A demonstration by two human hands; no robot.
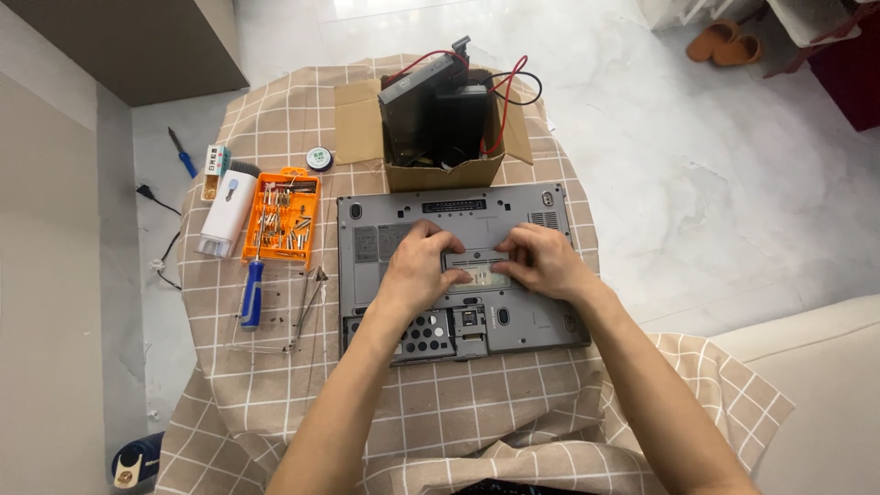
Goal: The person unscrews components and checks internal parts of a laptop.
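Laptop (458, 275), grey and turned underside up, is lying at the centre of the frame on a round table (220, 367) draped with a beige checked cloth. A small rectangular cover panel (477, 272) in the middle of its base is being pressed on by both hands: the left hand (420, 266) is being held with fingers curled and tips on the panel's left edge, the right hand (543, 261) likewise bent, fingertips on the right edge; neither is clenched around anything. The machine is judged rigid and fairly heavy, unlikely to slide on cloth, while the thin plastic panel is judged light and easily cracked, so it is best being taken by its edges and the case by its long sides. At the lower left of the base an open bay with a perforated metal plate (423, 335) is being left exposed.

Behind the computer, at top centre, a cardboard box (440, 170) is holding black parts and red wires. At the left an orange bit case (282, 218), a blue-handled screwdriver (251, 293), tweezers (310, 302), a white cleaning tool (225, 211) and a small round tin (319, 159) are being kept. The cloth is soft and wrinkled, so small screws are judged easily lost. Pale marble floor is surrounding the table, with slippers (724, 41) at the upper right and a pale sofa edge (825, 385) at the lower right
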